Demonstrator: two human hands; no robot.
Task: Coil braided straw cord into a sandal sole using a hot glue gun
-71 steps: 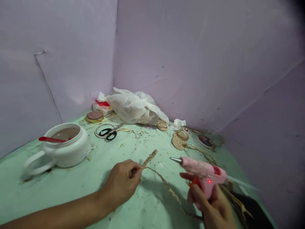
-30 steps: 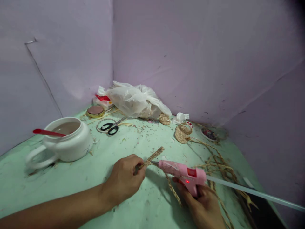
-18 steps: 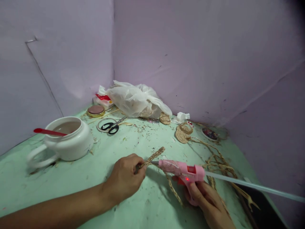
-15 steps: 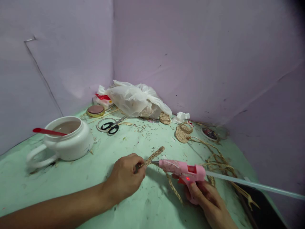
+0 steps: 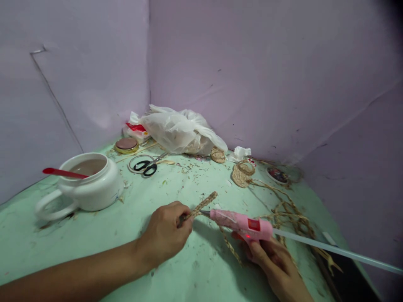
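My left hand (image 5: 165,235) is closed in a pinch on a stick wrapped in braided straw (image 5: 201,205), which slants up and to the right over the green table (image 5: 94,243). My right hand (image 5: 277,266) grips a pink glue gun (image 5: 241,222) with a red light on. Its metal nozzle touches the wrapped stick just right of my left fingers. A clear glue stick (image 5: 340,253) juts out of the gun's back to the right. A loose braid (image 5: 231,248) trails from the stick under the gun.
A white pot with a red spoon (image 5: 88,182) stands at left. Black scissors (image 5: 145,165), a round tin (image 5: 126,144) and a plastic bag (image 5: 179,134) lie at the back. Coiled straw pieces (image 5: 241,175) and tangled braids (image 5: 289,214) lie at right. Walls close the corner.
My right hand has brought the glue gun leftward and lower until its nozzle meets the wrapped stick. My left hand has kept its pinch in nearly the same place.
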